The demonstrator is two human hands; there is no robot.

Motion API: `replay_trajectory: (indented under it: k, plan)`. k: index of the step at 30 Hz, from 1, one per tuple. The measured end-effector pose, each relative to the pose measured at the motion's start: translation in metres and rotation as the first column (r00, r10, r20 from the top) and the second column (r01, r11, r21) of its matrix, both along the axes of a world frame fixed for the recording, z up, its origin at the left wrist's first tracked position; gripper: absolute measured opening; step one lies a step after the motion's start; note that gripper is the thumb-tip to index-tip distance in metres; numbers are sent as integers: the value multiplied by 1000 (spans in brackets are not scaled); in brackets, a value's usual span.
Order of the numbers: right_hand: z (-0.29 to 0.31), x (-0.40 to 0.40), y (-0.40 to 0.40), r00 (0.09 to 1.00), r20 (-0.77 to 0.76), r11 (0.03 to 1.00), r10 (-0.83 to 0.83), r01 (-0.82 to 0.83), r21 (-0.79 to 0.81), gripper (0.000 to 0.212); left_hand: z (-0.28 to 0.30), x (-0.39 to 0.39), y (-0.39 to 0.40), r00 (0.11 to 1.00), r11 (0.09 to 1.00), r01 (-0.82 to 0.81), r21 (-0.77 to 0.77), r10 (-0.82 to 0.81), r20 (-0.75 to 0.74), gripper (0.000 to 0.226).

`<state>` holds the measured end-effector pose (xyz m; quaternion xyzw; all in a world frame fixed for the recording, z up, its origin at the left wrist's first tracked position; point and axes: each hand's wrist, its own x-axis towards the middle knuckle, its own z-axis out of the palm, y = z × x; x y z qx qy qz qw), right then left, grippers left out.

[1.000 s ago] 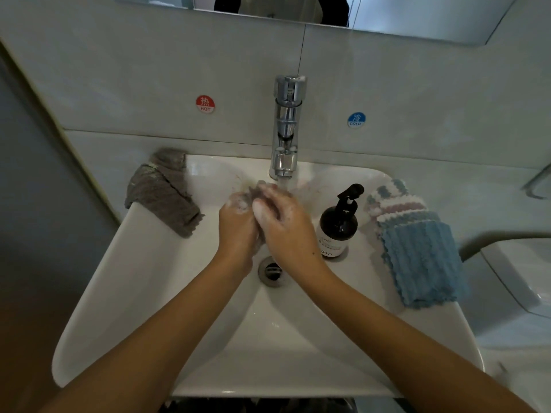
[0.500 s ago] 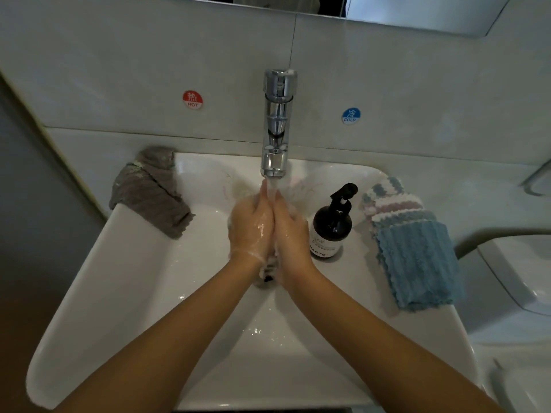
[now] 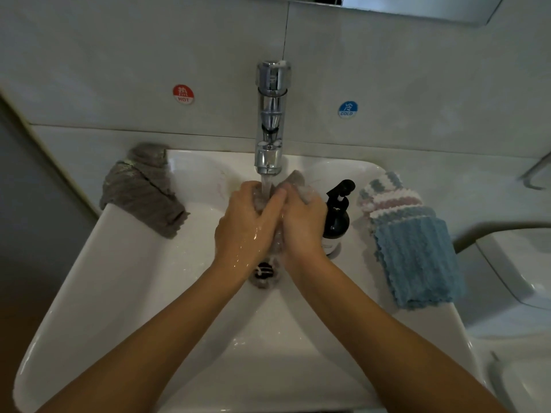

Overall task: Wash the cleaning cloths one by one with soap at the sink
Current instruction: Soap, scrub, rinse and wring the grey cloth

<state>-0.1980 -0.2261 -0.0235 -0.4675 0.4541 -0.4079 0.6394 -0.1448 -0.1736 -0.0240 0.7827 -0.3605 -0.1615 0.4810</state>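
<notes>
Both hands are clenched around one grey cleaning cloth [image 3: 293, 181], the left hand [image 3: 244, 222] and right hand [image 3: 301, 222] pressed side by side directly under the faucet [image 3: 269, 120]. A second ago I had them rubbing the cloth with thick white lather on the knuckles; now the foam is largely gone from the skin, the backs of the hands shine wet, and the water stream [image 3: 266, 186] lands between them on the bunched fabric. I read that as the soaping giving way to rinsing for this cloth, so it is probably close to being wrung and set aside.

Most of the cloth is buried between my palms. Only a grey corner pokes up past the right fingers and a sodden fold shows between the wrists, so I cannot tell how much soap is left in it. The drain [image 3: 264, 271] below is half covered by my wrists and blurred by running water.

A darker grey cloth [image 3: 143, 192] lies draped over the sink [image 3: 119, 278] rim at far left, and a stack of blue and striped cloths [image 3: 414, 248] sits on the right rim beside the black soap pump bottle [image 3: 337, 217]; whether either lot is washed I cannot judge. The bottle's label is partly behind my right hand and unreadable.
</notes>
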Motion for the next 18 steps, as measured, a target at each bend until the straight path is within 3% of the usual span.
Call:
replay_trajectory:
  k: [3,7,10,12,18]
  plan:
    - [5,-8,-5,999,46,999,-14,16,-51,22,1,-5,4,999,996,18,-82,-20,-30,31]
    - [0,-4,1,1000,-1,999,-2,2,-40,35,-1,-7,5,997,978,33,-206,-46,-56,6]
    - [-3,-2,3,995,-79,992,58,-67,-108,27,-5,-4,3,966,966,-26,-257,-43,-256,29]
    - [-3,-1,6,993,-105,985,62,-78,-151,19,-6,-1,3,942,958,-77,-275,-21,-336,32]
    - [-4,-1,15,992,-103,962,67,-91,-257,7,-4,0,5,976,921,-147,-362,75,-204,24]
